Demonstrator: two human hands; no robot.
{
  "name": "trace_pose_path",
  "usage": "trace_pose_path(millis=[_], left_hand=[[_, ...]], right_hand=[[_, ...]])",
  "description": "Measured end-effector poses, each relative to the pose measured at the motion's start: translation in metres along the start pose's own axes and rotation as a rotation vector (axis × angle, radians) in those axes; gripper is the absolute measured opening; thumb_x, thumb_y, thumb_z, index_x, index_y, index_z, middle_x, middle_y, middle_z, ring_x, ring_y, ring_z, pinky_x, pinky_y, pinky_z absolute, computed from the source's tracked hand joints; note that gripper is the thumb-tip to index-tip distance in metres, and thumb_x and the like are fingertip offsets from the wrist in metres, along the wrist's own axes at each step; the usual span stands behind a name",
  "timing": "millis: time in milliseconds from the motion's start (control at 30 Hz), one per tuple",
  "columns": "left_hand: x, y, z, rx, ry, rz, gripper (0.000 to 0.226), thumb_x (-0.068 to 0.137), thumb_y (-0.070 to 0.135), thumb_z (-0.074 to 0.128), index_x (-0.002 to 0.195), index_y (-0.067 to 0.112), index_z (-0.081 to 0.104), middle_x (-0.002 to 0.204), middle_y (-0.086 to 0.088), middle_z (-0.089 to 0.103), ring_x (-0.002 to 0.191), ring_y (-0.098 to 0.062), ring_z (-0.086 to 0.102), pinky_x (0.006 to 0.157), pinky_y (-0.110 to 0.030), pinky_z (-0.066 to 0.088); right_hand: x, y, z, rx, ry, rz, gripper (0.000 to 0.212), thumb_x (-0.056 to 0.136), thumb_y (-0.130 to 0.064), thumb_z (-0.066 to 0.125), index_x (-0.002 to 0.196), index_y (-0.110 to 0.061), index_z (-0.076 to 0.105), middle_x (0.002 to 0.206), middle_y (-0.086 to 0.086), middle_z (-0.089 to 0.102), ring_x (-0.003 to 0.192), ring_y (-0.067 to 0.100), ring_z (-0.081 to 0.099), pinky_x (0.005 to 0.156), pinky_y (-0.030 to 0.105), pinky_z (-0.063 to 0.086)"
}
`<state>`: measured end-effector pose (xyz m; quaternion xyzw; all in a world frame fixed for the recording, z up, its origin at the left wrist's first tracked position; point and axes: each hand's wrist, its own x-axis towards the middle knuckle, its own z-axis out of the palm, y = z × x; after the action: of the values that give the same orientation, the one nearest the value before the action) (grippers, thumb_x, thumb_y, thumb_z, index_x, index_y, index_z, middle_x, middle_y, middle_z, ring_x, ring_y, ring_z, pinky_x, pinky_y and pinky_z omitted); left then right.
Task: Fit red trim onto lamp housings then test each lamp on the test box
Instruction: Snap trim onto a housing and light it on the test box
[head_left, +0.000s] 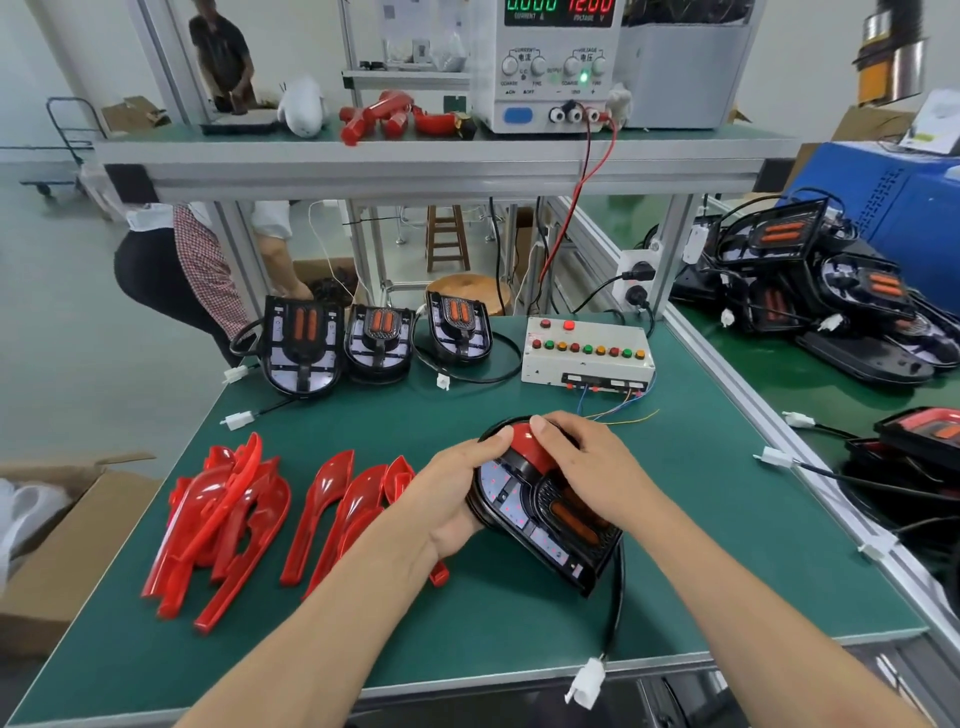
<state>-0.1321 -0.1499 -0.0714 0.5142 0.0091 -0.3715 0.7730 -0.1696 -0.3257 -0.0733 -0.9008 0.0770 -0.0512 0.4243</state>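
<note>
Both hands are clamped on one lamp housing (545, 512), which lies tilted on the green mat (467, 623) right in front of the person. The left hand (452, 488) grips its left edge, thumb over the top face, while the right hand (587, 467) curls over the far end, fingers bearing down on a red trim (522, 441) that sits on the housing's rounded tip; only a patch of that trim shows between the two thumbs. From the housing's near corner a black cable (617, 597) runs toward the table edge and ends in a white plug (587, 680) hanging just past it. To the left of the left hand lie loose red trims: a row of three or so (337, 509) close to the wrist, and farther left a tangled heap (218, 519). Beyond the hands, toward the back of the mat, stand three more housings (374, 340) side by side, leaning upright, their white connectors trailing on the mat. Just beyond the right hand sits the test box (587, 353), pale with a row of coloured buttons and thin wires coming off its front. Above it, on the shelf, a power supply (550, 67) shows lit digits, with red and black leads dropping down. Off to the right of the right hand, on the next bench, more black housings (831, 296) are piled together. Another person (197, 270) bends over a box behind the bench on the far left.
</note>
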Motion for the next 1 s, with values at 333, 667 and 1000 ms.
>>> trace_pose_path(millis=[333,667,1000], left_hand=[[0.009,-0.001,0.014,-0.020,0.156,0.111,0.026,0.099,0.011,0.059,0.117,-0.005,0.069,0.110,-0.023,0.074,0.092,-0.032,0.072,0.087,-0.044,0.058],[0.005,0.001,0.007,0.132,0.021,0.190,0.027,0.097,0.020,0.067,0.116,0.000,0.071,0.113,-0.020,0.075,0.097,-0.027,0.073,0.087,-0.037,0.059],[0.009,-0.004,-0.006,0.005,0.127,0.093,0.017,0.094,0.007,0.067,0.106,-0.005,0.071,0.102,-0.022,0.075,0.082,-0.028,0.074,0.073,-0.037,0.063]], right_hand=[[0.000,-0.010,-0.003,0.124,-0.022,-0.011,0.027,0.093,-0.056,0.059,0.103,-0.037,0.074,0.098,-0.015,0.075,0.094,0.007,0.069,0.095,0.042,0.053],[-0.003,-0.008,-0.007,0.119,-0.062,-0.031,0.039,0.102,-0.060,0.044,0.109,-0.033,0.071,0.105,-0.015,0.074,0.103,0.004,0.066,0.103,0.037,0.048],[-0.027,0.042,-0.040,0.303,-0.316,-0.006,0.027,0.097,-0.046,0.057,0.118,-0.042,0.073,0.117,-0.008,0.076,0.109,0.010,0.071,0.091,0.018,0.052]])
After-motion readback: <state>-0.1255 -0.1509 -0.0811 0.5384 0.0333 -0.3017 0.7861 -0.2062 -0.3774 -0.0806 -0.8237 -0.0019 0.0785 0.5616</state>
